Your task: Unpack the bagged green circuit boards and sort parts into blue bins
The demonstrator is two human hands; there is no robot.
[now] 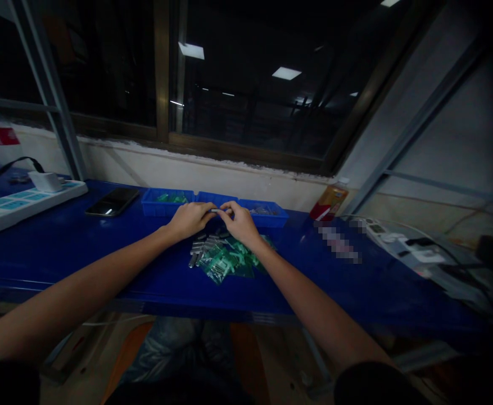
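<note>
My left hand (190,218) and my right hand (238,221) meet over the blue table, fingers closed on the two ends of a small dark bar-shaped piece (215,211). Its exact kind is too small to make out. Just below the hands lies a pile of small green parts in clear plastic bags (218,263). Several short metallic grey pieces (196,250) are heaped at the pile's left side. Behind the hands stands a row of blue bins; the left bin (155,209) contains green parts, and the right bin (271,219) contains small clear or pale pieces.
A phone (113,202) lies left of the bins, beside a white power strip (31,203) with a plugged-in adapter (46,181). A bottle with orange-brown contents (330,201) stands at the right rear. White devices and cables (415,247) crowd the table's right end. A window rises behind.
</note>
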